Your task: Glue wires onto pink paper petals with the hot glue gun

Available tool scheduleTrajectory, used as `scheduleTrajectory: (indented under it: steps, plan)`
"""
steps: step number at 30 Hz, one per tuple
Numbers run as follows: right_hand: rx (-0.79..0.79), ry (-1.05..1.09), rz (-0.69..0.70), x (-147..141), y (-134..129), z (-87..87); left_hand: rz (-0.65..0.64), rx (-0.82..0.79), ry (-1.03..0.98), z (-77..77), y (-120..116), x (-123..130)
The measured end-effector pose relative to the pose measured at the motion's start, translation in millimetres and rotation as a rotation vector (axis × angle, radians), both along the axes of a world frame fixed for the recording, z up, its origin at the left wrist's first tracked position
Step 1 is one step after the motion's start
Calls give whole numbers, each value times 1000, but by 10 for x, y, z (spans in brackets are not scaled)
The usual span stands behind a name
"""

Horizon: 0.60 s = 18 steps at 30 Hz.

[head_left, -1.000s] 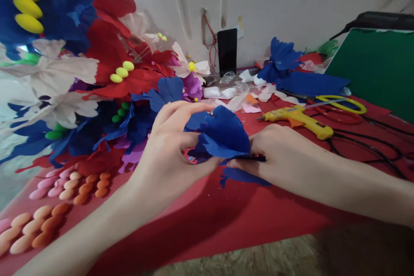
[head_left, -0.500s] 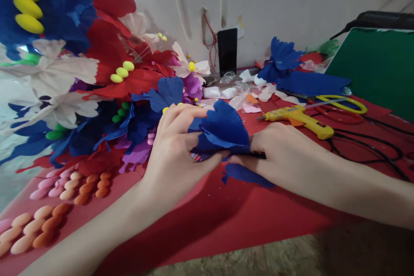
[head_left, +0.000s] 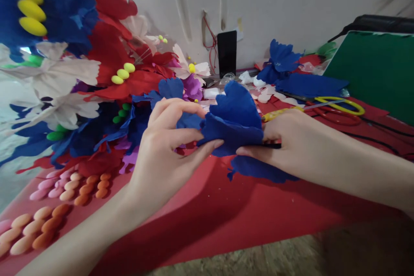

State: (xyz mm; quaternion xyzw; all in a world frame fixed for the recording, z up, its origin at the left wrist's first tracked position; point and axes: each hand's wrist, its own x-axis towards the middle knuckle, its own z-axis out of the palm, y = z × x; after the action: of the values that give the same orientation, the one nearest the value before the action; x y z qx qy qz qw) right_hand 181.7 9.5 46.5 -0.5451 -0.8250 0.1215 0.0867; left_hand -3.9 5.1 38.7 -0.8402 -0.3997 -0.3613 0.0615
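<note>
A blue fabric or paper petal (head_left: 234, 114) with a scalloped edge is held up between my two hands, over the red tabletop. My left hand (head_left: 171, 142) pinches its left edge between thumb and fingers. My right hand (head_left: 287, 142) is closed on its lower right side, thumb in front; a thin dark piece shows between those fingers. Below the right hand lies another blue piece (head_left: 258, 170) with a ragged edge; I cannot tell whether it joins the held petal. The yellow glue gun (head_left: 273, 114) is mostly hidden behind my right hand.
Large blue, red and white flowers (head_left: 123, 56) crowd the left side. Rows of orange and pink oval beads (head_left: 48, 224) lie at the front left. Scissors with yellow handles (head_left: 349, 104), black cables and a green board (head_left: 371, 73) are at right. A phone (head_left: 227, 54) leans on the wall.
Both hands have shifted slightly apart, and the blue petal has moved right and opened out wider. My right hand now covers most of the glue gun.
</note>
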Motion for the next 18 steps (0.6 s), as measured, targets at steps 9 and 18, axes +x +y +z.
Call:
scheduleTrajectory:
  steps: [9, 18]
  plan:
    - [-115, 88, 59, 65, 121, 13, -58, -203, -32, -5, 70, -6]
    - [30, 142, 127, 160, 181, 3, -48, -248, -4, -21, 99, -17]
